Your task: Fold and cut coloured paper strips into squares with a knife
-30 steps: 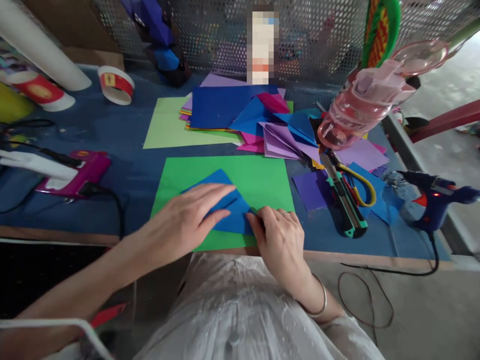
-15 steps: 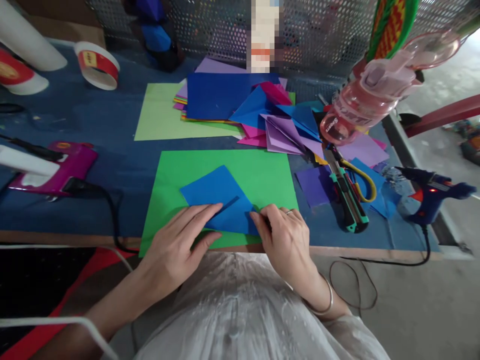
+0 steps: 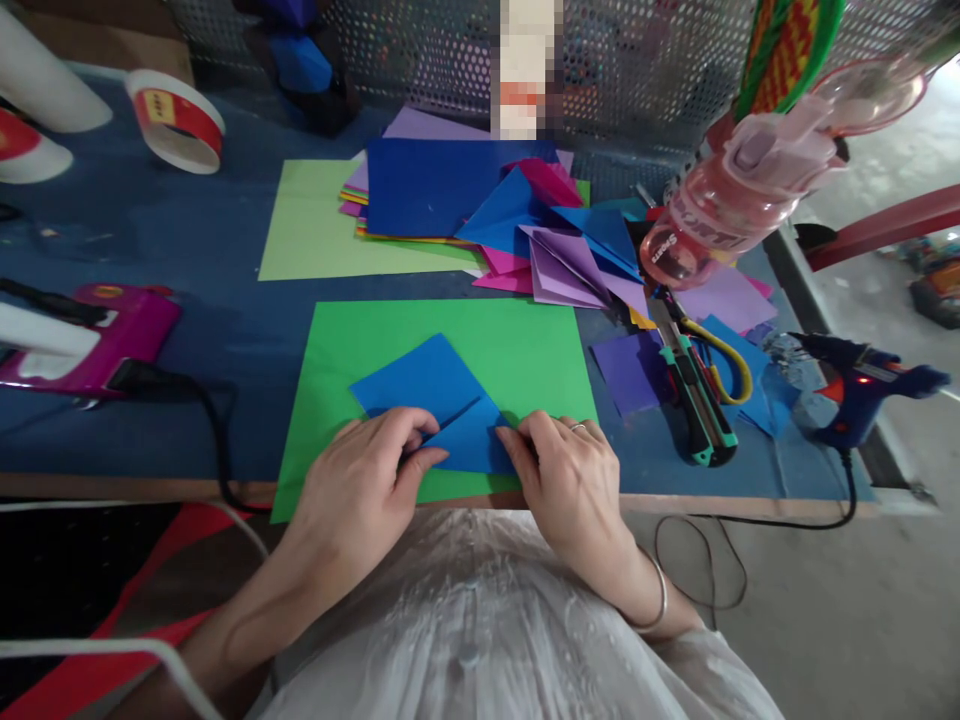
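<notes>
A blue sheet of paper point(image 3: 442, 385), partly folded with a flap along its near side, lies on a green sheet of paper point(image 3: 525, 350) at the table's front edge. My left hand point(image 3: 371, 460) pinches the left end of the flap between thumb and curled fingers. At the paper's right corner, my right hand point(image 3: 566, 460) grips the edge with thumb and bent fingers. A dark gap shows under the flap between the two hands.
Behind lie a stack of coloured paper point(image 3: 427, 190) and folded pieces. To the right are a utility knife point(image 3: 694, 400), yellow-handled scissors point(image 3: 727, 365), a glue gun point(image 3: 862, 385) with a cord, and a pink bottle point(image 3: 720, 215). A purple power strip point(image 3: 127, 330) sits left.
My left fingers, stretched flat over the flap before, have curled in and closed with the thumb on its edge. My right hand has stayed at the right corner.
</notes>
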The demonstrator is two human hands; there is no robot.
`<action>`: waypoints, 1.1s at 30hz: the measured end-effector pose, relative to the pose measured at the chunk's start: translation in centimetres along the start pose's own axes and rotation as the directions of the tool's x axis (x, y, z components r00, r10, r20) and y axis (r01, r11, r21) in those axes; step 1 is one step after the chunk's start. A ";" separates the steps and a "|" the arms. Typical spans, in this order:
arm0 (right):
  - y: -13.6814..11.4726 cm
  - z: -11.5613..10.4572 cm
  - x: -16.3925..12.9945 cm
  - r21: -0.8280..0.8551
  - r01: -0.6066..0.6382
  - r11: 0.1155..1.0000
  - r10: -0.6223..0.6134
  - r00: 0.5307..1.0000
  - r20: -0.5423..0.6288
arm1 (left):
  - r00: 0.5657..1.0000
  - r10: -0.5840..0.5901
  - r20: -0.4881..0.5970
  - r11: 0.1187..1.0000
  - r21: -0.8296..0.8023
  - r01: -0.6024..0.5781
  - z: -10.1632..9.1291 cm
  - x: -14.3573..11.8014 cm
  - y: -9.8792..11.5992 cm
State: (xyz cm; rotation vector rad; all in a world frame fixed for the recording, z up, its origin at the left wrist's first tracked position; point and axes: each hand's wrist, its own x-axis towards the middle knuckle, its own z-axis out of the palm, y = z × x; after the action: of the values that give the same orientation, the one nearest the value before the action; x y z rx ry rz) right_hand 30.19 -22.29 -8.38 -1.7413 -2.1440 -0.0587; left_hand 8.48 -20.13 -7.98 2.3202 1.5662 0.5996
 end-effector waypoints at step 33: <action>-0.1 0.3 0.2 0.012 0.024 1.000 -0.023 0.997 -0.075 | 0.993 0.118 0.015 0.992 -0.034 -0.117 -1.4 0.7 -1.2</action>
State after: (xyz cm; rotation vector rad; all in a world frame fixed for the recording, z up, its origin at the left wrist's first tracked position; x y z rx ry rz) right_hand 30.01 -22.07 -8.57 -1.6796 -2.1072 -0.1137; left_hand 7.06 -19.03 -7.13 2.3993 1.4090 0.6269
